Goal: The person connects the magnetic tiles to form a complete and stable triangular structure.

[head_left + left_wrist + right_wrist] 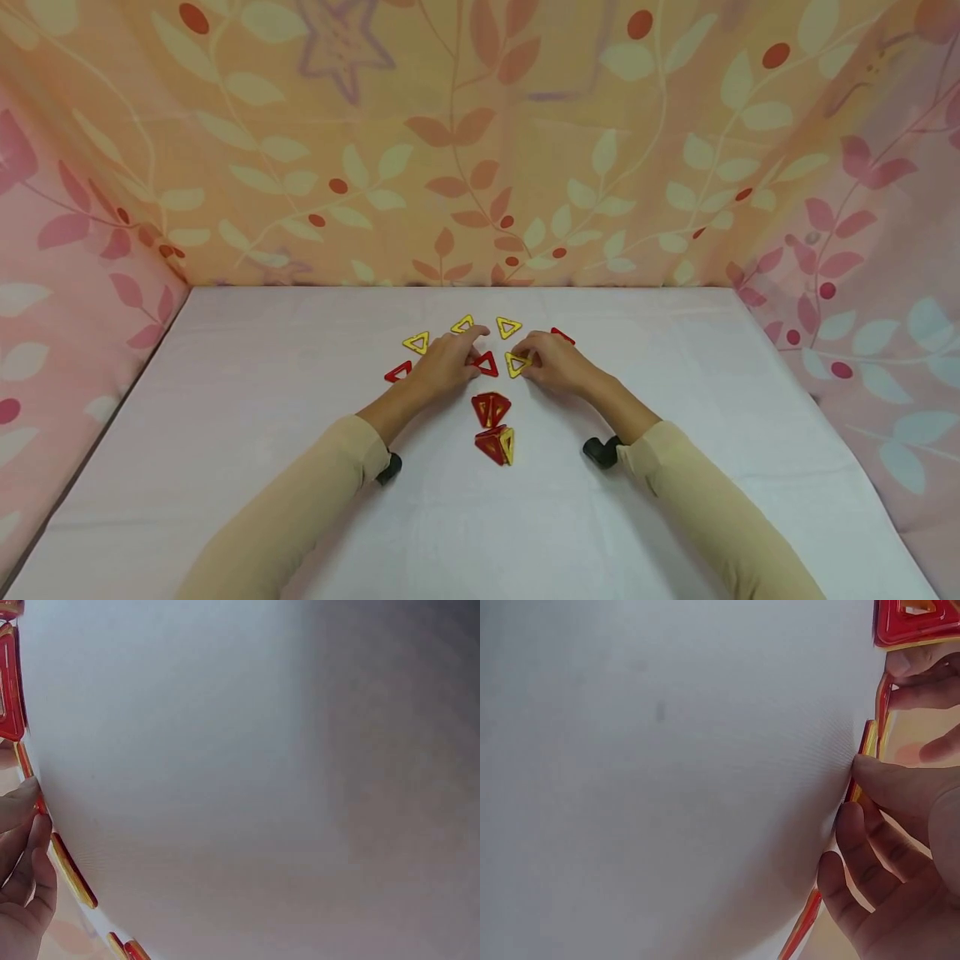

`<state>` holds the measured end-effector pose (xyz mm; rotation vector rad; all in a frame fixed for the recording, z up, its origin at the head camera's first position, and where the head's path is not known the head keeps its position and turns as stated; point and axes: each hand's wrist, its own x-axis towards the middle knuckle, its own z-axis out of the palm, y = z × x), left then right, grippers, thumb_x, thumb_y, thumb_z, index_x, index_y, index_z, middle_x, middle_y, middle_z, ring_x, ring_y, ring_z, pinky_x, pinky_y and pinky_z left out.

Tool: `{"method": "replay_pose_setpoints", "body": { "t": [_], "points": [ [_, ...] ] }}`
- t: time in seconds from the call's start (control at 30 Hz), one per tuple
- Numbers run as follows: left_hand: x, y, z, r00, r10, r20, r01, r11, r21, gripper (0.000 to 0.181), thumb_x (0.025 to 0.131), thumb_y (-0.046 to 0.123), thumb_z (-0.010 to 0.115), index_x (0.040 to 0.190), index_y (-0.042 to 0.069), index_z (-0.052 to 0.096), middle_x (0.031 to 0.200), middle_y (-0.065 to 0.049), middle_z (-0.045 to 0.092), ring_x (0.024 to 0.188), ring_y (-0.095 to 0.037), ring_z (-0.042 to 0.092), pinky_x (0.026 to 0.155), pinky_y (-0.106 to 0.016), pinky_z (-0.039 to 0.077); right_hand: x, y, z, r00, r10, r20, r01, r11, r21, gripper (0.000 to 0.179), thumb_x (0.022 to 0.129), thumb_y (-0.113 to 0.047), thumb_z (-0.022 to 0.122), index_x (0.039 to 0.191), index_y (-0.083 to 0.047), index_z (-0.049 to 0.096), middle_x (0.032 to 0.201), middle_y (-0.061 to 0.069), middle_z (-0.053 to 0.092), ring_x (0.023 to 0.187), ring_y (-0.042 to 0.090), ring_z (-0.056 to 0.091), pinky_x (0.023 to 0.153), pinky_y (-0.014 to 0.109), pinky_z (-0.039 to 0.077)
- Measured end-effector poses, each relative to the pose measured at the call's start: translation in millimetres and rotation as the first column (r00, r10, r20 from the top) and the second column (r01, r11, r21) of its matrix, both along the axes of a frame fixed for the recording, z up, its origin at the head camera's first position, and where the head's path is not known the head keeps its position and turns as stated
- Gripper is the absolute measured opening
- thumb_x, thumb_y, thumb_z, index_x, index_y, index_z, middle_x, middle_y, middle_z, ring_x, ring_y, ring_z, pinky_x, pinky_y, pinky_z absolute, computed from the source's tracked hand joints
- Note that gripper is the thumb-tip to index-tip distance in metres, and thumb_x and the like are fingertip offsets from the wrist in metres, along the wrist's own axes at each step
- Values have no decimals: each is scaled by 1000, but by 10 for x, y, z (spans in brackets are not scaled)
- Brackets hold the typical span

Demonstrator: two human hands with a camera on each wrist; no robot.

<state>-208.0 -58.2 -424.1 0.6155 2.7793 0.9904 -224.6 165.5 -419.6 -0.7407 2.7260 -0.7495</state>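
Observation:
In the head view my left hand (448, 363) pinches a red triangular tile (487, 364) with an open centre. Opposite it, a yellow triangular tile (516, 364) is pinched by my right hand (553, 362); a narrow gap parts the two tiles. The left wrist view shows the left thumb and fingertips (31, 796) on the red tile's edge. In the right wrist view, the right thumb (877, 771) and fingers grip the yellow tile (861, 757). Nearer me lie two clusters of joined tiles, a red one (491, 409) and a red one with a yellow side (495, 445).
Loose yellow tiles (508, 327) lie beyond the hands, one partly behind the left fingers. Red tiles lie beside the left forearm (398, 372) and behind the right hand (562, 336). A white cloth (247, 400) covers the table; patterned curtains (450, 167) enclose it.

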Motion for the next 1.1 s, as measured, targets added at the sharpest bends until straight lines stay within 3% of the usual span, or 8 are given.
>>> {"method": "replay_pose_setpoints", "body": {
  "t": [0.2, 0.53, 1.1],
  "points": [
    [-1, -7, 12, 1000, -4, 4, 4, 1000, -2, 62, 86, 3, 77, 141, 9, 51, 103, -7, 73, 97, -20, 68, 93, -35, 53, -2, -42, 6, 1000, 0, -2, 0, 1000, 5, 29, 88, -7, 76, 116, -3, 72, 105, 5, 68, 87, 18, 58, 80, 30, 52],
    [13, 13, 46, 1000, -4, -7, 3, 997, -76, 64, 86, 4, 76, 143, 12, 50, 107, -7, 74, 103, -22, 69, 97, -39, 50, -2, -151, 14, 1000, 25, -10, -25, 1000, -13, 28, 87, -4, 75, 115, -1, 71, 108, 8, 69, 89, 19, 59, 81, 33, 52],
    [-17, 12, 48, 1000, -8, 4, 8, 997, -76, 62, 86, 4, 76, 142, 10, 50, 106, -7, 74, 101, -21, 69, 95, -38, 52, -7, -140, -39, 1000, 0, -16, 0, 1000, -12, 28, 88, -9, 75, 114, -1, 71, 98, 6, 66, 82, 17, 56, 74, 29, 49]
  ]
}}
